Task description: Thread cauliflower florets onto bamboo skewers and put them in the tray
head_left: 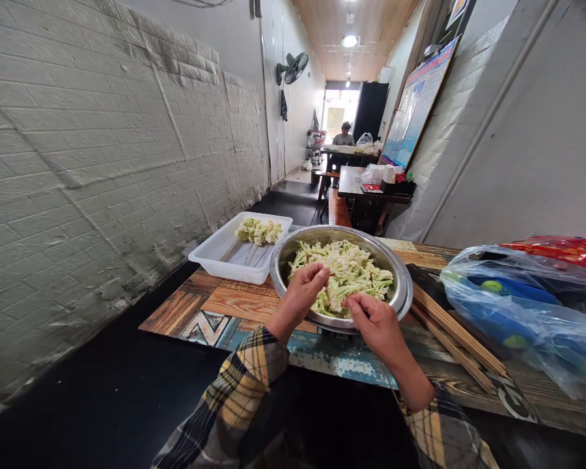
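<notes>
A steel bowl (399, 273) heaped with cauliflower florets (344, 267) stands on the patterned wooden table (234, 303). My left hand (303, 292) reaches over the near rim, fingers curled down into the florets. My right hand (377, 322) hovers at the rim with its fingertips pinched together by a floret; what it pinches is too small to make out. Left of the bowl a white plastic tray (224, 251) holds several skewered cauliflower pieces (258, 231). A bundle of bamboo skewers (456, 332) lies right of the bowl.
A blue-tinted plastic bag (522, 306) of goods fills the table's right side. A white brick wall (92, 169) runs along the left. Down the corridor are more tables (366, 185) and a seated person (344, 135).
</notes>
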Action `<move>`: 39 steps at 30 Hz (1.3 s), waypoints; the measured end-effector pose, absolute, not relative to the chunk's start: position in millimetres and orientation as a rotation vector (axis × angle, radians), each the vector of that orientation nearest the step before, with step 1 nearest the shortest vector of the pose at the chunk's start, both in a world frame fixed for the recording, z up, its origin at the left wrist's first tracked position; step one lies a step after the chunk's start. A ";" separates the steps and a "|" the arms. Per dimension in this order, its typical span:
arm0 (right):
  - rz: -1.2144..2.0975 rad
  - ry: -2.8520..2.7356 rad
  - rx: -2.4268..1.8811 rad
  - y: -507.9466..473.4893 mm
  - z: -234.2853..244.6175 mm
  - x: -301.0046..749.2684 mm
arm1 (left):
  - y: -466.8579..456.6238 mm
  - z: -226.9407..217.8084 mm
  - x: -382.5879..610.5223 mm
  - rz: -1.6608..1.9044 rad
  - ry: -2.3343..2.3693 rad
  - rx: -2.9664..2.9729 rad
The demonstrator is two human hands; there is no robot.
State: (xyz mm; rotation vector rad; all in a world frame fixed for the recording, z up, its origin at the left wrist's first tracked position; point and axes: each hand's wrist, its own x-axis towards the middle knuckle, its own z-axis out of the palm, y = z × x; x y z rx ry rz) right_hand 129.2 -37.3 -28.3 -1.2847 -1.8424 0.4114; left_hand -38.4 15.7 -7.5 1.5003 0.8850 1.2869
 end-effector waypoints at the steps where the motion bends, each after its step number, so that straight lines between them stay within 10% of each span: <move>1: 0.414 -1.846 -1.278 -37.3 -28.1 129.6 | 15.7 -8.1 -38.5 1.287 0.884 1.494; 39: 0.591 -1.704 -1.247 -23.4 -24.6 134.8 | 18.5 -10.3 -31.6 1.273 0.920 1.434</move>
